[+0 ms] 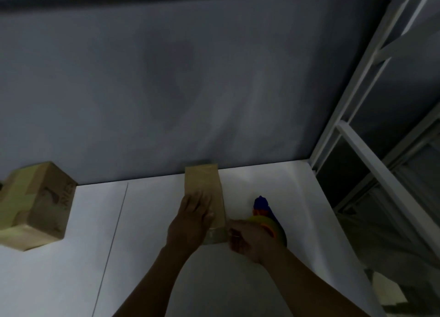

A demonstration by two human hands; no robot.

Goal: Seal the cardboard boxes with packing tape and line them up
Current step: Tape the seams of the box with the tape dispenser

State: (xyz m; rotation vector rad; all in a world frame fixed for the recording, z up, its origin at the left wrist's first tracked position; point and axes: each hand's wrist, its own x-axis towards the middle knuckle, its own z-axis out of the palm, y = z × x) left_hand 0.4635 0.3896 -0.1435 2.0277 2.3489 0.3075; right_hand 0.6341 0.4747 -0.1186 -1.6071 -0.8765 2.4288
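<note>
Box point(203, 182), lower centre, looks light and stiff: left hand point(193, 217) flat on top steadies it, right hand point(247, 241) grips tape dispenser point(263, 209).

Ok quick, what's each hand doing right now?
Left hand: open, fingers flat, pressing on the small cardboard box.
Right hand: closed, grips the tape dispenser at the box's near end.

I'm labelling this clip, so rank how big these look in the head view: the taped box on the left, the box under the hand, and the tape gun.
1. Taped box, clearly largest.
2. Middle box, partly under the left hand.
3. Tape gun, smallest showing; the right hand hides part of it.
</note>
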